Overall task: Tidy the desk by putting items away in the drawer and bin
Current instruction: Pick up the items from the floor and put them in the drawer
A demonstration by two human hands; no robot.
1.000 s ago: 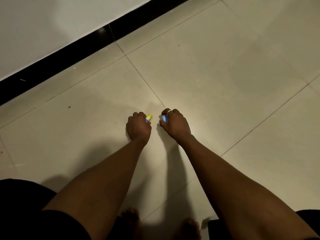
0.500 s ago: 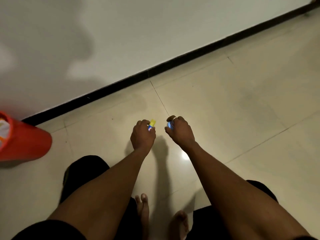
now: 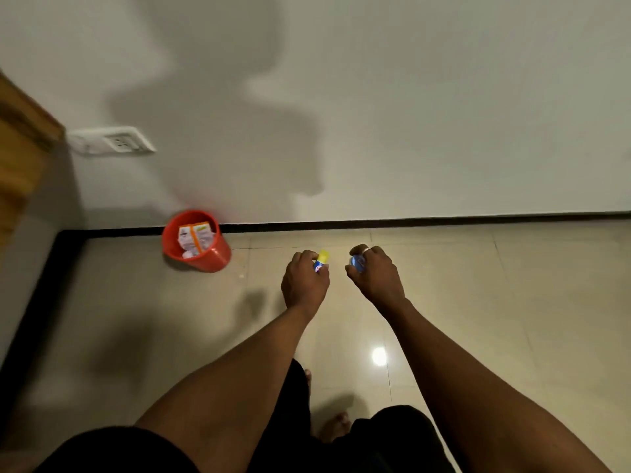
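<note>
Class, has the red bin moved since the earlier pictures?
No. The bin still stands against the black skirting; only the camera has turned.

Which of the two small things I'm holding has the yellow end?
The tube in your left hand; the right hand holds a round blue one.

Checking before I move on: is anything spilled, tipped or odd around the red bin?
Nothing stands out. The red bin stands by the wall, cartons inside it; only a faint pale speck shows on the tile beside it.
</note>
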